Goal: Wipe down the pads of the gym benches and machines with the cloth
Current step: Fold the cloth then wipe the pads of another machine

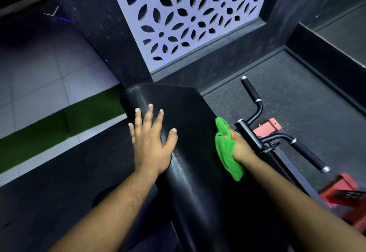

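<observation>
At pad (190,125) right edge, right hand (240,148) (gripping) cloth (225,148), handles (305,152) near

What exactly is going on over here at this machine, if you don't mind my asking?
A person is wiping a black pad on a gym machine. The left hand lies flat on the pad's left side with fingers spread, while the right hand grips a green cloth against the pad's right edge, next to the machine's black handles.
</observation>
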A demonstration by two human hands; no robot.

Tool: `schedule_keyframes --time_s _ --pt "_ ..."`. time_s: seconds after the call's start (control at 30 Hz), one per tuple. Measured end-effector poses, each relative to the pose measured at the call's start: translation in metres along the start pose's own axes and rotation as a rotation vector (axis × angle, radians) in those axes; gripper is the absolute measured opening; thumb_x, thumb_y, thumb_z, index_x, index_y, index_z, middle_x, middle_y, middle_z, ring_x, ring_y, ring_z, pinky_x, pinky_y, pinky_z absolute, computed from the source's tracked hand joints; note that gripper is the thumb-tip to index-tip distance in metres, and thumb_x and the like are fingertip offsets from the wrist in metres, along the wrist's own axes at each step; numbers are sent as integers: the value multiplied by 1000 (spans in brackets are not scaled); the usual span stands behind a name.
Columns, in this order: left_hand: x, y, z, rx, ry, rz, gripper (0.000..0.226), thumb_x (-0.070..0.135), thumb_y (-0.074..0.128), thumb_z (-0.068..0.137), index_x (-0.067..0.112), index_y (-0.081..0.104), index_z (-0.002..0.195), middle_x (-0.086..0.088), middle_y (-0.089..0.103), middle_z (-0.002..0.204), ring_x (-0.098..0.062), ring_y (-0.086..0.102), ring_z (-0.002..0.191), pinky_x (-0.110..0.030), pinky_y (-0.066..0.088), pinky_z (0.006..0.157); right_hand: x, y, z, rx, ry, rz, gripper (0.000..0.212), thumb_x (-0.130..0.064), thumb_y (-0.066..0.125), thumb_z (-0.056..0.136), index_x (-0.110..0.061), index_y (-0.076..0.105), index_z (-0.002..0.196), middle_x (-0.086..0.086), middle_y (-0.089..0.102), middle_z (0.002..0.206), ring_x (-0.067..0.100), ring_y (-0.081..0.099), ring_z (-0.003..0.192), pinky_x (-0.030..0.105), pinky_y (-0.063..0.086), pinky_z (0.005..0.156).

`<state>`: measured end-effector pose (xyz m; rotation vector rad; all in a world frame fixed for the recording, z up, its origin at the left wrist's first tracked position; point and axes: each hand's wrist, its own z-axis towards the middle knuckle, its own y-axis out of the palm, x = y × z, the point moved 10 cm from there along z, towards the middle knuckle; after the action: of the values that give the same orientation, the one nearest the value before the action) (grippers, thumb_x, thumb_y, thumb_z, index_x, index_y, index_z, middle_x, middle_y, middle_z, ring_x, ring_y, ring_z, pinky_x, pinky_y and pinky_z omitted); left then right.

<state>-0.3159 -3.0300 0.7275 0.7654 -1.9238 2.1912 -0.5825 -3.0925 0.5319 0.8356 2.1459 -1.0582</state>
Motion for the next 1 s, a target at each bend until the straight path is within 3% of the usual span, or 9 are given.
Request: schedule_keyframes --time_s 0.07,0.2,0.3,0.43,0.57,0.7,0.8,0.9,1.0 --pt "0 0 -1 7 4 8 72 59 36 90 26 42 153 6 16 169 -14 -10 156 -56 4 126 -19 1 15 60 7 -14 75 -55 45 89 -22 40 155 9 46 156 29 42 144 44 32 120" --pt "-1 -1 -1 29 25 -2 71 58 37 90 25 44 152 4 19 168 -18 -6 157 -58 7 125 -127 10 82 99 -179 -169 79 -52 34 86 -17 38 156 9 39 161 25 35 149 36 25 122" --pt "-1 -1 0 44 36 -9 70 57 37 90 25 44 152 4 20 168 -18 -4 157 -58 7 125 -167 9 110 129 -201 -187 72 -53 37 91 -25 37 157 4 38 162 21 34 149 33 24 122" --pt "-2 1 0 32 31 -8 71 57 37 89 26 43 152 5 19 168 -18 -5 157 -57 6 125 -138 14 91 44 -258 -207 67 -52 40 98 -22 34 158 1 34 164 20 30 151 29 18 123" --pt "-1 0 -1 16 18 14 72 59 37 89 25 43 152 5 18 169 -20 -4 157 -57 5 125 -94 20 -9 -2 -334 -161 71 -50 41 96 -12 37 156 9 37 161 22 31 149 30 18 125" --pt "-3 0 -1 26 18 8 70 59 37 90 26 43 152 5 18 168 -19 -5 157 -56 3 126 -72 21 -44 1 -315 -162 67 -45 47 96 -11 41 154 11 40 159 21 33 148 19 14 122" --pt "-3 0 2 35 19 -1 70 57 36 90 26 45 151 4 20 168 -20 -3 157 -54 2 126 -92 12 21 54 -235 -157 84 -66 36 87 -14 46 152 13 46 156 26 39 146 30 23 123" --pt "-4 1 0 32 31 15 69 56 37 91 24 44 152 4 19 168 -21 -3 157 -53 2 126 -85 15 51 57 -161 -159 81 -69 34 83 -18 57 142 8 59 144 26 50 137 38 34 117" --pt "-2 1 -3 17 45 21 68 55 37 93 23 43 153 2 16 169 -22 -6 157 -54 0 126 -53 6 -34 37 -87 -5 60 -44 54 97 -13 51 147 12 55 147 19 48 136 40 34 119"
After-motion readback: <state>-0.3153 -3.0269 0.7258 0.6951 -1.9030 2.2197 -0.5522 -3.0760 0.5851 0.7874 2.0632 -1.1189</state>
